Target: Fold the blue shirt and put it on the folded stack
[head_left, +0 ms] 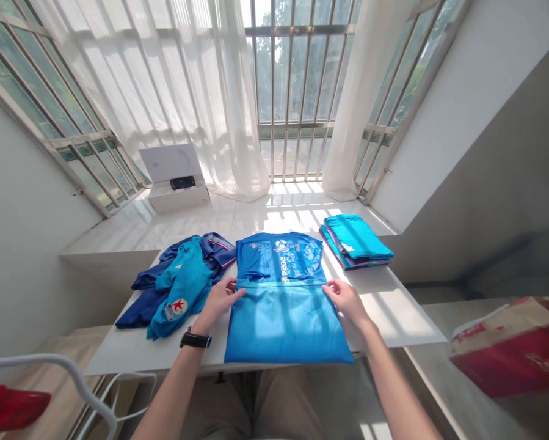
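Looks like a home (sheer curtains (182, 91), barred windows (297, 79))

The white number "2024" (283, 265) is printed sideways on the blue, flat-laid fabric shirt (287, 318). A red star-like figure is borne by the round white badge (176, 309) on the teal fabric garment (189, 275); its small lettering cannot be read.

On my feed I saw a white box (178, 200) on the windowsill (237, 215), a black object (182, 183) in or on it, before a sheer curtain (196, 91). A red-and-beige bag (512, 357) sat far right.
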Demonstrator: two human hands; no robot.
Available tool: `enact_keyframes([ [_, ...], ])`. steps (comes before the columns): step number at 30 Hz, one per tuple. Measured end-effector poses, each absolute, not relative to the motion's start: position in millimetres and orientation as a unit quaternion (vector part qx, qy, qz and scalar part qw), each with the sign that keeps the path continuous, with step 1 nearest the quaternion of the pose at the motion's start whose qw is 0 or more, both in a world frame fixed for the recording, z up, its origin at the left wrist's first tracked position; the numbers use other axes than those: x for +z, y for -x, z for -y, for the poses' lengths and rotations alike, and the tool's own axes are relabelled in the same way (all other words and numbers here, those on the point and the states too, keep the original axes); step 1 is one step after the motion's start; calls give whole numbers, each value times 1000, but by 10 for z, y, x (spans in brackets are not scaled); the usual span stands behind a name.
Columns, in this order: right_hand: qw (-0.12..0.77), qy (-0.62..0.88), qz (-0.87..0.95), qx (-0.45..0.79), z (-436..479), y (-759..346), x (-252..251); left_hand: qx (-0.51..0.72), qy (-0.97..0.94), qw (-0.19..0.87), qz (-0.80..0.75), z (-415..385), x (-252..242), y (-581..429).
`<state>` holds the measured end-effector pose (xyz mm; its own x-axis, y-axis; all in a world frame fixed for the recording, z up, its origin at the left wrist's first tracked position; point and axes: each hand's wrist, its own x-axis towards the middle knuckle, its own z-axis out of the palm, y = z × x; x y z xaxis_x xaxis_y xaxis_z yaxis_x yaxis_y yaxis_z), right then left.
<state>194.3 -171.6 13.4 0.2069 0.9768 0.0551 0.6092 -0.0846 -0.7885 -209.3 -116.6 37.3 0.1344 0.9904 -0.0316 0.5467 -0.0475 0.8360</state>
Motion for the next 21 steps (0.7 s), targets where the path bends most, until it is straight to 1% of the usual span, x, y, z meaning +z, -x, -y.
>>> enact_keyframes([
  [2,342,691,585,253,1680,-1967,131,278,-678,354,-581,1144,367,2119],
  [6,324,670,639,195,1576,-1974,104,253,-760,248,-544,1090,405,2095],
  [9,314,664,653,184,1524,-1937,65,232,-795,208,-520,1044,409,2049],
  [13,305,672,650,180,1482,-1889,51,225,-798,203,-521,963,370,2034],
  [19,308,653,664,193,1443,-1937,197,238,-793,254,-499,844,407,2086],
  [21,315,655,660,190,1432,-1963,252,247,-788,256,-502,817,425,2092],
])
